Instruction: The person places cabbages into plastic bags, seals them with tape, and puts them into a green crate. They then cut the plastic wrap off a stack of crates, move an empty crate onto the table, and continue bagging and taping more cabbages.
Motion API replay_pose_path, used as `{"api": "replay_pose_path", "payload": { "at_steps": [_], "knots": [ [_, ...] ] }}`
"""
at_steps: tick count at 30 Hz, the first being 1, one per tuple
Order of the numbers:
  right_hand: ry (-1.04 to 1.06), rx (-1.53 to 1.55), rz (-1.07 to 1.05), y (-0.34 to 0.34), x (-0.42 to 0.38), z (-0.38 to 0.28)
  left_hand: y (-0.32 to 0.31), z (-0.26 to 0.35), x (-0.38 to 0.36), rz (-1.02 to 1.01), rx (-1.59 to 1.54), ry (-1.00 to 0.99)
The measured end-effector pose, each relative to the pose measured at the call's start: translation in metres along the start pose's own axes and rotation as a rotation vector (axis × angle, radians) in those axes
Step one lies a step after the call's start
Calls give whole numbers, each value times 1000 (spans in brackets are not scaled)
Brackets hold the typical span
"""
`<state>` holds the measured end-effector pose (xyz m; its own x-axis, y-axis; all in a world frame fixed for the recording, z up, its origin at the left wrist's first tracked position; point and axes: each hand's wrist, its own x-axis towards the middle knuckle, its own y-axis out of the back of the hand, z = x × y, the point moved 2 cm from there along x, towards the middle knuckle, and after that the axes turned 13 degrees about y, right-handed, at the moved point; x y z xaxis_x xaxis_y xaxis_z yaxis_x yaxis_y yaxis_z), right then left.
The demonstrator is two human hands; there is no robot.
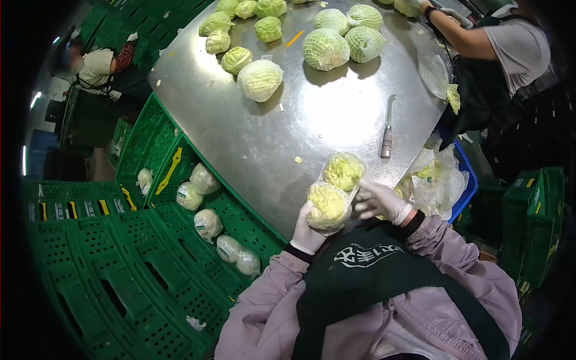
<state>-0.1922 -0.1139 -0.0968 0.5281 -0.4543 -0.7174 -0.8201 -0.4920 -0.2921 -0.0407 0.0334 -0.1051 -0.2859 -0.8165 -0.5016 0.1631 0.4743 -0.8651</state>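
Two small pale green cabbages (327, 206) in clear wrapping lie together at the steel table's near edge, close to my apron. My left hand (308, 231), in a white glove, is closed on the nearer cabbage from its left side. At the right of the pair is my right hand (384, 203), also gloved, its fingers spread and near the wrapping; whether they touch it is not clear. A knife (388, 129) with a brown handle rests on the table beyond my right hand.
Netted cabbages (327, 49) and bare cabbages (268, 29) stand at the table's far side. Green crates (240, 213) with wrapped cabbages border the left. A blue bin (471, 189) holds netting and leaves at right. One co-worker (504, 54) stands at upper right, another person (96, 69) at upper left.
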Motion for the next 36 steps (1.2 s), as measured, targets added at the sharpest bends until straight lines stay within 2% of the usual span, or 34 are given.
{"api": "replay_pose_path", "payload": {
  "at_steps": [3, 5, 8, 11, 13, 14, 16, 18, 20, 21, 22, 24, 25, 27, 28, 30, 32, 33, 34, 36],
  "knots": [
    [28, -159, -39, -16, -6, 4, 7, -11, 7, 114, 135, -98],
    [58, -136, -30, -10, -1, 14, 19, -14, 13, 227, 204, -229],
    [75, -84, -24, -3, -1, 17, 31, -19, 16, 256, 186, -239],
    [83, -130, -49, -2, -7, 16, 14, -21, 12, 185, 154, -229],
    [281, -457, -82, 2, -13, 12, 6, -25, 8, 127, 89, -205],
    [280, -453, -81, 5, -13, 13, 1, -26, 7, 67, 23, -182],
    [296, -594, 2, 12, -12, 14, -5, -30, 4, 63, 35, -167],
    [307, -537, 37, 24, -3, 24, -6, -31, 3, 58, 51, -150],
    [548, -838, 207, 66, 11, 39, 0, -28, -2, 44, -95, -277],
    [507, -805, 254, 84, 12, 39, 6, -28, -8, -79, -245, -276],
    [367, -594, 254, 84, 3, 30, 4, -20, -9, -192, -222, -258],
    [396, -453, 159, 87, 6, 28, -3, -17, -19, -4, -173, -225],
    [403, -453, 149, 83, 8, 27, -1, -14, -19, -6, -170, -236],
    [893, -819, 128, 65, 7, 17, 4, -13, -17, 9, 55, -173],
    [892, -813, 124, 52, 0, 5, 3, -13, -19, 15, 56, -176],
    [8, -234, -221, 25, -17, -10, 0, -13, -20, -39, -41, -161],
    [-15, -256, -184, -7, -32, -12, 1, -14, -18, -52, 13, -158],
    [127, -274, -178, -12, -25, 3, 2, -15, -17, -64, 66, -157],
    [154, -346, -146, -12, -17, 12, 2, -17, -18, -65, 66, -154],
    [262, -203, -33, -9, -7, 28, 5, -20, -19, 63, 179, -165]
  ]
}}
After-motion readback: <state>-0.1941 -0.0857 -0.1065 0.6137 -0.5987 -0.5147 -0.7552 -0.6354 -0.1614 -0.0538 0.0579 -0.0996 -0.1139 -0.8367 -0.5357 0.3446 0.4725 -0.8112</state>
